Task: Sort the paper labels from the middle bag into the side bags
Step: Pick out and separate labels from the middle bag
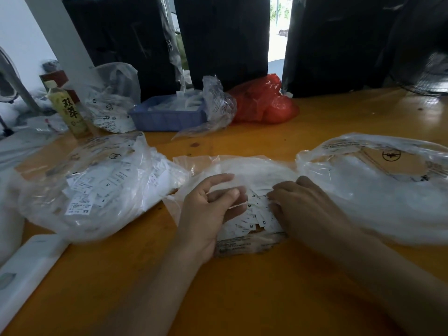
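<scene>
While the left bag [97,185] on the orange table [242,299] already holds a good heap of white labels, some marked S and XS, sorting looks only partly done. Just right of it, the left hand [208,212] curls its fingers over the middle bag [242,170], seemingly pinching at the loose labels [257,214]; whether it has one I cannot tell. Those labels, marked M, XL and XS, lie piled between both hands. The right hand [305,209] rests fingers-down on the pile's other side, grip hidden. Farther right, the right bag [378,187] shows a pale mass inside, so much remains to sort
</scene>
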